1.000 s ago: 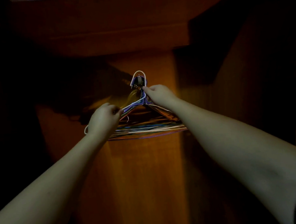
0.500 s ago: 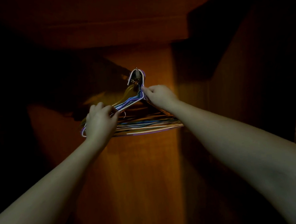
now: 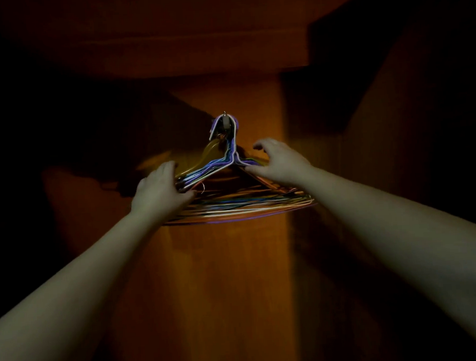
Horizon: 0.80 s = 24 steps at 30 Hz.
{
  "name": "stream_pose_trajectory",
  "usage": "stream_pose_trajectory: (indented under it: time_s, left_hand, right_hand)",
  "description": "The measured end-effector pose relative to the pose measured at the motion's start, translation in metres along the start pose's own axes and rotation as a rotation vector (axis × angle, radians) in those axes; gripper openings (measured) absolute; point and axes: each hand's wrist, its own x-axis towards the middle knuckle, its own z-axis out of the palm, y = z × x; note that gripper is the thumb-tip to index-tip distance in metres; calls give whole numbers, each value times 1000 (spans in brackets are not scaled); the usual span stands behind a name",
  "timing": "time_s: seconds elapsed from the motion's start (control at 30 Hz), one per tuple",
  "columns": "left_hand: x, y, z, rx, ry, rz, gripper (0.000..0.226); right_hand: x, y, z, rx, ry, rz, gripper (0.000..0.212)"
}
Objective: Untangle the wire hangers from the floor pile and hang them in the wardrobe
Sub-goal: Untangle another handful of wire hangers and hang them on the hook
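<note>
A bundle of several coloured wire hangers [image 3: 241, 205] hangs by its hooks from a small metal hook [image 3: 225, 120] on the back wall of the dim wooden wardrobe. My left hand [image 3: 160, 191] lies on the bundle's left shoulder, fingers loosely spread over the wires. My right hand [image 3: 278, 161] hovers at the right shoulder with fingers spread and curved, the thumb near the wires, gripping nothing.
The wardrobe's orange-brown back panel [image 3: 231, 277] fills the centre. A wooden shelf or top board [image 3: 169, 46] runs above the hook. A side wall [image 3: 422, 143] stands at the right, and deep shadow covers the left.
Both hands have loosened: the right hand has let go of the hangers' neck and opened, and the left hand has uncurled on the left shoulder. The bundle stays on the hook.
</note>
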Motion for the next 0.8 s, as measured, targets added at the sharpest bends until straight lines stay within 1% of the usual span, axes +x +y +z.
stream_pose_trajectory:
  time_s: [0.03, 0.1, 0.17, 0.2, 0.3, 0.37, 0.53, 0.63, 0.8]
  left_hand:
    - [2, -1, -1, 34, -36, -5, 73]
    - [4, -4, -1, 74, -92, -5, 62]
    - [4, -3, 0, 64, -147, -5, 52]
    - [5, -2, 1, 57, -167, 1, 49]
    - [5, -1, 6, 68, -188, 35, 50]
    - [5, -2, 9, 72, -188, 45, 51]
    - [12, -3, 12, 131, -252, 72, 60]
    - [12, -2, 11, 174, -290, 47, 68]
    - [12, 3, 8, 129, -323, -28, 63]
  right_hand:
    - [-3, 5, 0, -11, -69, 33, 75]
    - [-6, 12, 2, -17, -194, 88, 81]
    - [-8, 15, 7, -17, -266, 96, 77]
    - [-9, 16, 10, -10, -276, 92, 72]
    - [-8, 12, 19, -18, -219, 78, 56]
    - [-5, 11, 24, -41, -193, 78, 52]
    - [-1, 14, 25, -57, -181, 80, 51]
    - [0, 14, 24, -54, -195, 89, 51]
    - [-1, 12, 20, -88, -221, 102, 53]
